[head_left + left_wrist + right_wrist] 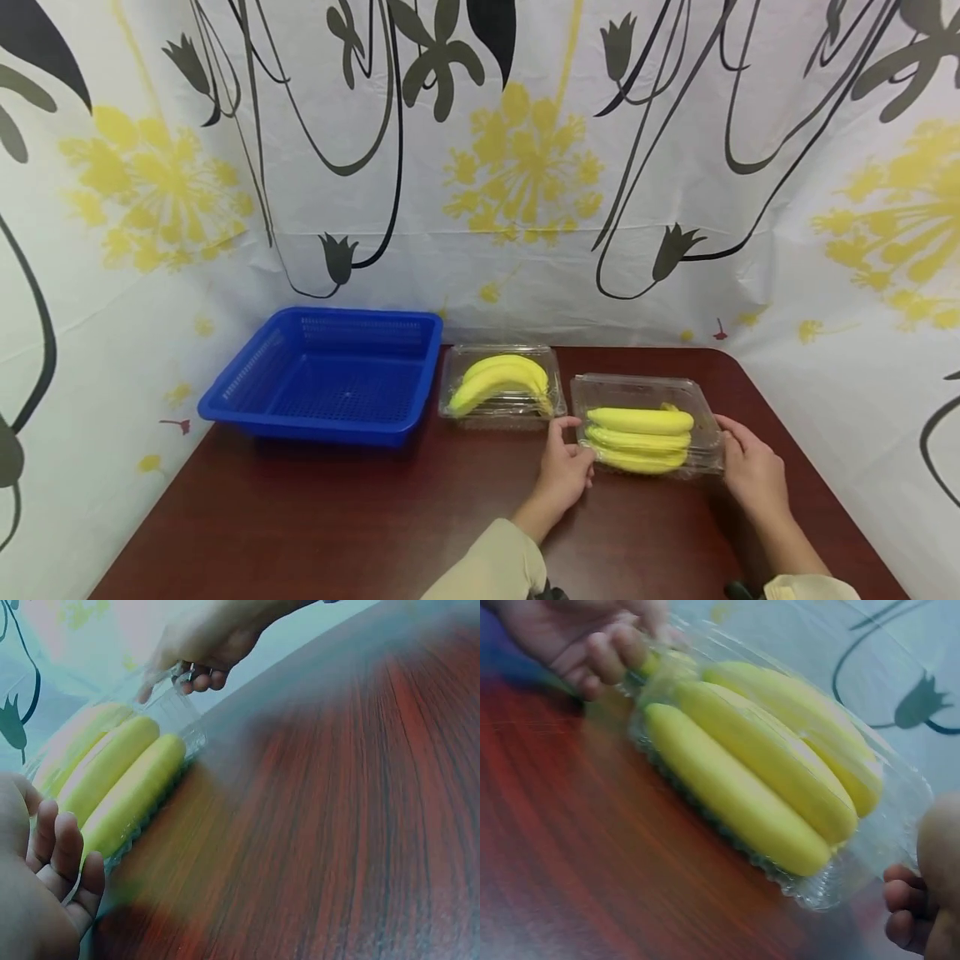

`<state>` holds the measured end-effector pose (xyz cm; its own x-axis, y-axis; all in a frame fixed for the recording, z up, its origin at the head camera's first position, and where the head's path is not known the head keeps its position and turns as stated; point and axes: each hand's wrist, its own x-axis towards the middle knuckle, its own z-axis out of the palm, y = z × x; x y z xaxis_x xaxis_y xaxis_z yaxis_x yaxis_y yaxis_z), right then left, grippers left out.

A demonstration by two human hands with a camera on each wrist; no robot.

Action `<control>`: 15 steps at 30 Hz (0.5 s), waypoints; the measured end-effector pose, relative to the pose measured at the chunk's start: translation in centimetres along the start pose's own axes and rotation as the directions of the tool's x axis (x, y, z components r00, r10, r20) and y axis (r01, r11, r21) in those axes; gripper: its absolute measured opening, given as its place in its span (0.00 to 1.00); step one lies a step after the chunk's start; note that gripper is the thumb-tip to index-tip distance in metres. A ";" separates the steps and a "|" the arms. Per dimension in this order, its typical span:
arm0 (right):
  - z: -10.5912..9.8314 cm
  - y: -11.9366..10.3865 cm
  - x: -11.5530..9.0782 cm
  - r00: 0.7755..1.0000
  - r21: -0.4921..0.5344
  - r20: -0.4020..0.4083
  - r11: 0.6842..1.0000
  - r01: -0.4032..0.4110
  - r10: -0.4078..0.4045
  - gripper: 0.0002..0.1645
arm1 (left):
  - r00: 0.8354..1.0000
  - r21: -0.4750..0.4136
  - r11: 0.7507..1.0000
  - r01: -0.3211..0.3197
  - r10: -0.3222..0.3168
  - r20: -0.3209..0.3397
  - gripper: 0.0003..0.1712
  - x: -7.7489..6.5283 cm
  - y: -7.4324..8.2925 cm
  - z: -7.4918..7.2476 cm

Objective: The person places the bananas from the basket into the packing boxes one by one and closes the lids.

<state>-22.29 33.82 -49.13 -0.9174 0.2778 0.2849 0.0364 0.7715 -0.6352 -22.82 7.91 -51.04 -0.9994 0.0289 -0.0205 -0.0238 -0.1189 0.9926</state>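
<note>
A clear plastic clamshell box (pixel 637 391) at the right of the table holds several yellow bananas (pixel 639 440), lying side by side. My left hand (pixel 564 468) grips its left end, thumb and fingers at the edge. At the opposite end my right hand (pixel 756 477) holds the box by its side. Both wrist views show the bananas (pixel 739 787) through the clear plastic, with a hand at each end. Whether the box's underside touches the table cannot be made out.
A second clear box (pixel 451 367) with bananas (pixel 501 379) stands left of the held one. Farther left is a blue plastic basket (pixel 315 425) with nothing visible inside. Patterned white cloth (pixel 525 275) hangs behind and beside the dark brown table (pixel 360 517).
</note>
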 end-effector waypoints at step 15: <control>1.8 -0.7 -1.9 0.985 0.277 -0.121 0.957 -0.084 0.121 0.21 | 0.998 -0.019 0.999 0.034 -0.035 -0.044 0.29 0.0 0.6 0.5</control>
<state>-21.32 31.75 -50.54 -0.8517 0.4362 0.2902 0.0018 0.5564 -0.8309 -22.84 8.29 -50.36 -0.9981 -0.0106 -0.0606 -0.0586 -0.1366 0.9889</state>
